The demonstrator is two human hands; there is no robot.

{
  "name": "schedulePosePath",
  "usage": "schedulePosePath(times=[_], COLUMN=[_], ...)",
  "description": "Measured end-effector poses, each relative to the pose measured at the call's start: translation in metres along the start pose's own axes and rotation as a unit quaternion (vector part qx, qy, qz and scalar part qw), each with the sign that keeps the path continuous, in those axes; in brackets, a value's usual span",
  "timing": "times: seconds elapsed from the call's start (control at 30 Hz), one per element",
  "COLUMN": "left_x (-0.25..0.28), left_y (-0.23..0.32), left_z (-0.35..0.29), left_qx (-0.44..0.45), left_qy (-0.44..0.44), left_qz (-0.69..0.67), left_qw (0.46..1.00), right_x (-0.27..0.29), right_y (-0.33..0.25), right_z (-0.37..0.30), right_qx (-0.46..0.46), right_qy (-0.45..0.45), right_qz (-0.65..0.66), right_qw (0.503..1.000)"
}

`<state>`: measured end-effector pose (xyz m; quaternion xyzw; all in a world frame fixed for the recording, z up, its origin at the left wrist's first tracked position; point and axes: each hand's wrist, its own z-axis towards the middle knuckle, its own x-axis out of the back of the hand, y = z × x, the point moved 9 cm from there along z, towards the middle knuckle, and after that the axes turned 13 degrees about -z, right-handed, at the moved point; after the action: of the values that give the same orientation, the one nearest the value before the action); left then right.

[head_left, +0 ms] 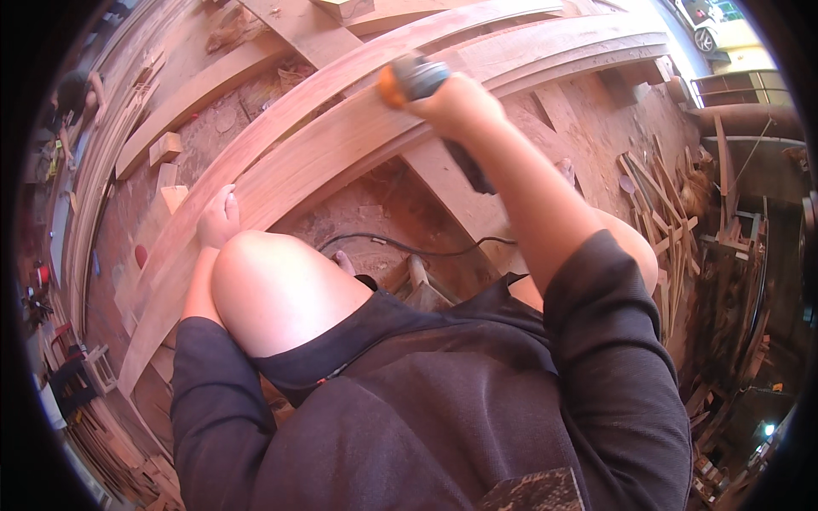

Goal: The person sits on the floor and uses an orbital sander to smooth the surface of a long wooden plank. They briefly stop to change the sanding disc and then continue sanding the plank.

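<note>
- Trouble could come from the black cord [400, 247]. It lies on the dusty floor below my right hand [456, 102], close to my knee [273, 289]. I think a leg could snag it and jerk the tool.
- Slipping is my next worry. The power tool [417, 78] sits on a rounded plank edge, so I think it could slide off and jump if I lean too hard.
- My left hand [219, 217] rests on the same curved plank [324, 145], lower down and well apart from the tool. If the tool ran down the plank, I think it would head toward those fingers.
- My right hand is closed tight around the power tool. The tool has a grey body with an orange end, and it sits just above my knuckles. It touches the curved plank.
- My left hand is mostly flat, fingers close together and bent a little over the plank edge. It holds nothing. It just presses on the wood.
- The curved plank runs from far up past my right hand down past my left hand. A second curved plank [545, 51] lies just beyond it.
- Loose wood scraps [665, 204] are piled out past my right elbow.
</note>
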<state>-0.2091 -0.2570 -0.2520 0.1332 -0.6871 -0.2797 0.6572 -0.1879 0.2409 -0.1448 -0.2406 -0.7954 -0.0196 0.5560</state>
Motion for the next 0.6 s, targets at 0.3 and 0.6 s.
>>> schedulePosePath(times=[0.3, 0.6], left_x=[-0.001, -0.002], left_y=[-0.006, 0.002], left_z=[-0.001, 0.001], left_qx=[-0.003, 0.022], left_qy=[0.002, 0.002], left_qz=[-0.007, 0.009], left_qw=[1.000, 1.000], right_x=[-0.018, 0.014], right_y=[-0.007, 0.119], right_z=[-0.049, -0.014], right_qx=[0.064, -0.075], right_qy=[-0.039, 0.058], right_qz=[-0.040, 0.023], right_qw=[0.996, 0.995])
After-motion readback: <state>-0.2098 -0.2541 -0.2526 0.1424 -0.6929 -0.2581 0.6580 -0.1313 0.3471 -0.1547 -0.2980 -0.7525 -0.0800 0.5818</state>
